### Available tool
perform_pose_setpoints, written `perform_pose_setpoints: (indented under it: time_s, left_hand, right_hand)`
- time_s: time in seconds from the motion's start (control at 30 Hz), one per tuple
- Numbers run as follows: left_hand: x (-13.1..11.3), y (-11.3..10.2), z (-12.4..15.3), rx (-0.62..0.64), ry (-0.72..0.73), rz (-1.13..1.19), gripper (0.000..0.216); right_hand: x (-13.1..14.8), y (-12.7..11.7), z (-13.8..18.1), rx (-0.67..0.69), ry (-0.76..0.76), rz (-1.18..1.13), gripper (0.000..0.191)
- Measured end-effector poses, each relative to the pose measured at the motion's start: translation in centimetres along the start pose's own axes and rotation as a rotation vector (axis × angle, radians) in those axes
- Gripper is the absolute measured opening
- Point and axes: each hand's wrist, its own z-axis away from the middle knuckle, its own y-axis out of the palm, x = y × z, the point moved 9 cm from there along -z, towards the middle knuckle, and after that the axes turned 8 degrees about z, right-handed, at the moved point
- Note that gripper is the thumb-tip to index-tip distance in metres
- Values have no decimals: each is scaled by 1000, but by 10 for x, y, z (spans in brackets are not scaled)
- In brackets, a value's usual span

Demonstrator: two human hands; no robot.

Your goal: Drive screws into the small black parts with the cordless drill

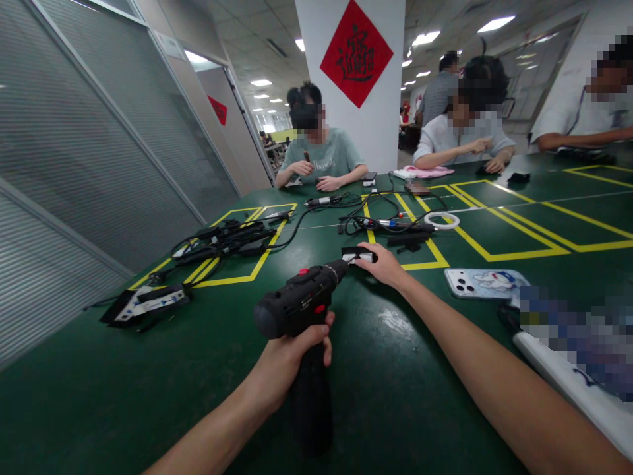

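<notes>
My left hand is wrapped round the grip of a black cordless drill with red buttons. The drill points forward and to the right, its chuck close to a small black-and-white part on the green table. Over that part, my right hand is closed, with thumb and fingers pressing on its right end. Whether the drill's tip touches the part I cannot tell. What exactly the part is does not show clearly.
Tangled black cables lie inside yellow tape lines at the left, beside a black-and-white piece. More cables and a white ring lie ahead. A phone rests at the right. Several people sit across the table.
</notes>
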Motion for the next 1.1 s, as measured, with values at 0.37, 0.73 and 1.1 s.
perform_pose_setpoints:
  time_s: [0.37, 0.73, 1.1]
  left_hand:
    - [2, -1, 0, 16, 5, -19, 29]
    - [3, 0, 0, 32, 1, -7, 29]
    - [3, 0, -1, 24, -4, -12, 30]
  right_hand:
    - [1, -1, 1, -1, -4, -3, 42]
    - [-1, 0, 1, -2, 3, -6, 43]
    - [1, 0, 0, -11, -26, -11, 41]
